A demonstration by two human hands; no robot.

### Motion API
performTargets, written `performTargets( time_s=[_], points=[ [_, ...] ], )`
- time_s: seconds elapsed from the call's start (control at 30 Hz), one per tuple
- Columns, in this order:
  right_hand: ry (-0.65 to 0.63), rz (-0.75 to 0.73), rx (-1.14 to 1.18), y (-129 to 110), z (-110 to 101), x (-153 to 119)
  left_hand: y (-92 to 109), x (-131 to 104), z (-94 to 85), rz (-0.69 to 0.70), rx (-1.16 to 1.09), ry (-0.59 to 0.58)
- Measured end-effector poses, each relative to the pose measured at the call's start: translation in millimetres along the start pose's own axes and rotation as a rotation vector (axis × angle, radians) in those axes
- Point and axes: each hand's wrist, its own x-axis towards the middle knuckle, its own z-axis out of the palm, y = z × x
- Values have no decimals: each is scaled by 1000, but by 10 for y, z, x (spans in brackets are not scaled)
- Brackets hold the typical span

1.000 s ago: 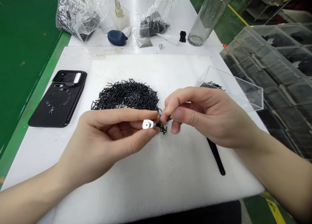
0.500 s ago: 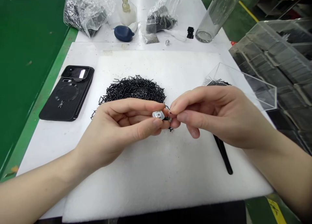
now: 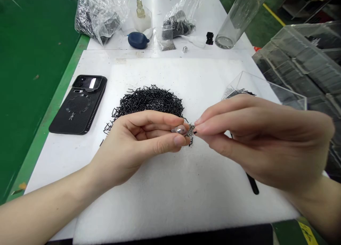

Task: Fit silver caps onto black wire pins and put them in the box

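Pinched between the thumb and fingers of my left hand [image 3: 149, 142] is a small shiny metal piece [image 3: 180, 130]. My right hand [image 3: 255, 135] is just to its right, its fingertips pressed together on a tiny black piece [image 3: 195, 132]; the two hands are slightly apart. Behind my left hand lies a heap of thin black bent pieces [image 3: 151, 100] on a white foam sheet [image 3: 170, 195]. Small metallic bits [image 3: 191, 129] show between the hands. A black tool handle [image 3: 252, 184] sticks out from beneath my right hand.
A black phone [image 3: 78, 104] lies at the left. Along the back are plastic bags [image 3: 98, 19], a dark blue bulb [image 3: 138, 40], a small bottle [image 3: 140, 10] and a clear cylinder [image 3: 237, 19]. A clear box [image 3: 282, 92] and stacked bins [image 3: 301, 67] stand right.
My right hand has turned, its back now more towards the camera, and moved slightly off my left hand. The metal piece has tilted between my left fingers. The whole view has shifted slightly.
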Motion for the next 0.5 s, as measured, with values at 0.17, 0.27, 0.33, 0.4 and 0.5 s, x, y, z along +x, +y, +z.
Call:
performTargets(
  time_s=[0.17, 0.27, 0.33, 0.4, 0.5],
  points=[
    [43, -99, -149, -117, 26, 23, -13, -2, 8, -25, -2, 0],
    [93, -29, -228, -138, -1, -28, -31, -2, 20, -42, -17, 1],
    [54, -26, -245, -112, -60, -80, -33, 3, 28, -52, -28, -9],
    [-82, -57, -245, -72, -133, -116, -25, 10, 38, -55, -43, -26],
    [-186, 35, -156, -29, -196, -118, -4, 16, 50, -75, -57, -37]
  ],
)
